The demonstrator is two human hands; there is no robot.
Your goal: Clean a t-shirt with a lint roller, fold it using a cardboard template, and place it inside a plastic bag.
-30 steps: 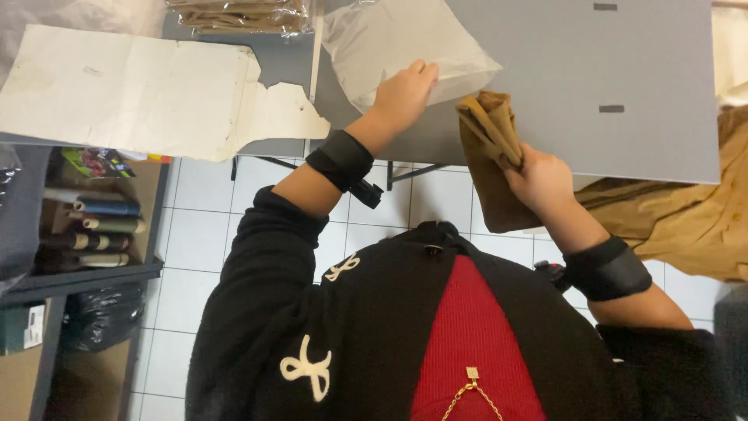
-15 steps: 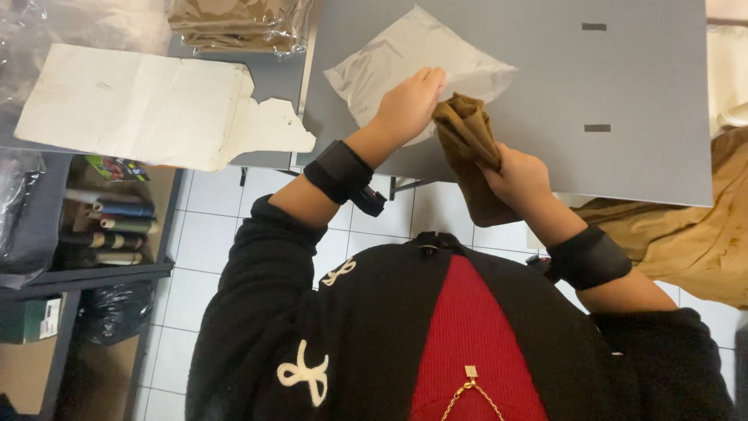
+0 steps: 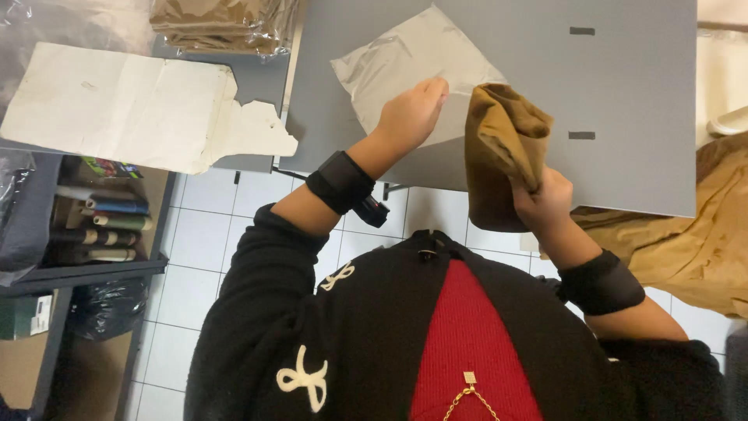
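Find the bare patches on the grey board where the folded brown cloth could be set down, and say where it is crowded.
The grey board lies bare right of the clear plastic bag, out to its right edge, apart from two small dark slots. It is crowded at the near edge, where the left hand presses the bag and the right hand holds the brown cloth.

Folded tan-brown cloth (image 3: 502,152): bunched, upright, gripped at its lower edge. Clear plastic bag (image 3: 405,74): flat on the grey board, at ten o'clock from the cloth.

left hand (image 3: 411,114): flat, arm extended | right hand (image 3: 544,204): grip closed, wrist raised
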